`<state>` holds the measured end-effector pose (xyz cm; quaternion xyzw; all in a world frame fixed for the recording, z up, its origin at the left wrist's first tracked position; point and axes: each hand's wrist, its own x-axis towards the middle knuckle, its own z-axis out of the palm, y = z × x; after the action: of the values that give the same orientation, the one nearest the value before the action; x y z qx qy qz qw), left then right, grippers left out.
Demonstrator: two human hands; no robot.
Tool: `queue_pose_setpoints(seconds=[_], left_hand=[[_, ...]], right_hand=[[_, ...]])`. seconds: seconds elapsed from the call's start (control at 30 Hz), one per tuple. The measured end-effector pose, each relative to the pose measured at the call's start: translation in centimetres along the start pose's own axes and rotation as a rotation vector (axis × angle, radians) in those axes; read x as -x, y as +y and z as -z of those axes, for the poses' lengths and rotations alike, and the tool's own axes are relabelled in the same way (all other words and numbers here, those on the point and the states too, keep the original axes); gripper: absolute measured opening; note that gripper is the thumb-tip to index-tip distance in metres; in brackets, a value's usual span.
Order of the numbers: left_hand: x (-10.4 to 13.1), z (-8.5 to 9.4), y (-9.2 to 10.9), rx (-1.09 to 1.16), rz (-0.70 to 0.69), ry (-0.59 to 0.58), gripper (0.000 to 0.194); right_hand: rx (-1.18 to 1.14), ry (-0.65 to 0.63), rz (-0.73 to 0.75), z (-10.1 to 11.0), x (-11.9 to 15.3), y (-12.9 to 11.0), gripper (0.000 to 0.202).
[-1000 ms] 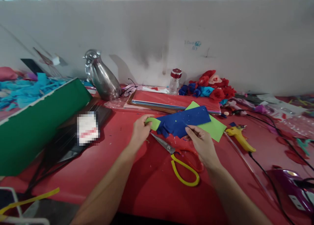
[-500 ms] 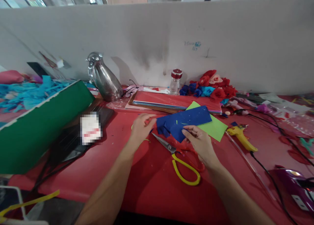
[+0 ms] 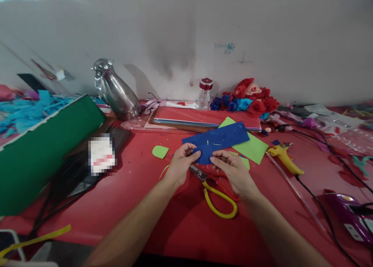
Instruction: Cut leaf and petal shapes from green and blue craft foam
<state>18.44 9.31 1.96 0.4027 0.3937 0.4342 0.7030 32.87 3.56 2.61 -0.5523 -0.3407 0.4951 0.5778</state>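
Between my two hands is a small blue paper piece (image 3: 203, 155) with a rounded edge. My left hand (image 3: 183, 163) pinches its left side, and my right hand (image 3: 230, 169) pinches its right side. Just beyond lies a long blue strip (image 3: 224, 136), partly over a light green sheet (image 3: 253, 148). Scissors with one yellow and one red handle (image 3: 220, 208) rest below my hands, their blade tips hidden by my left hand. A green cut piece with a rounded end (image 3: 160, 152) lies to the left, and another green piece shows partly behind my right hand.
A stack of coloured sheets (image 3: 186, 117) lies at the back, near a steel jug (image 3: 118, 90), a glass jar (image 3: 204, 96) and paper flowers (image 3: 247, 98). At right are a yellow glue gun (image 3: 284, 158) and a purple power strip (image 3: 349, 216) with cords. A green box (image 3: 49, 154) stands left.
My left hand has moved right and taken hold of the blue piece, which my right hand was holding. The green rounded piece at left has come into view. The whole view has shifted slightly.
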Motion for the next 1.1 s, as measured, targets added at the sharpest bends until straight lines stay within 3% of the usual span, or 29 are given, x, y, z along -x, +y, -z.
queue_pose_setpoints(seconds=[0.13,0.27,0.37,0.43,0.57,0.73,0.87,1.1], left_hand=[[0.0,-0.1,0.1,0.063,0.068,-0.030,0.037],[-0.1,-0.1,0.1,0.179,0.114,-0.020,0.040],[0.0,-0.5,-0.1,0.263,0.152,-0.007,0.039],[0.4,-0.8,-0.3,0.280,0.169,-0.008,0.038],[1.3,-1.5,-0.7,0.178,0.093,-0.009,0.040],[1.8,-1.6,-0.8,0.009,0.102,-0.081,0.025],[1.7,-1.6,-0.4,-0.132,-0.082,-0.016,0.017],[1.6,-1.5,-0.1,-0.104,-0.043,-0.021,0.016]], right_hand=[[-0.004,0.036,0.014,0.2,0.0,0.1,0.028],[-0.016,-0.034,0.075,0.3,0.1,0.3,0.024],[0.091,-0.061,0.151,0.0,0.5,0.4,0.029],[0.204,-0.026,0.228,-0.3,0.7,0.4,0.021],[0.331,0.061,0.327,-0.6,1.0,0.3,0.012],[0.344,0.061,0.272,-0.4,0.9,0.4,0.014],[0.376,0.093,0.322,-0.5,0.8,0.4,0.013],[0.445,0.106,0.387,-0.4,0.8,0.4,0.013]])
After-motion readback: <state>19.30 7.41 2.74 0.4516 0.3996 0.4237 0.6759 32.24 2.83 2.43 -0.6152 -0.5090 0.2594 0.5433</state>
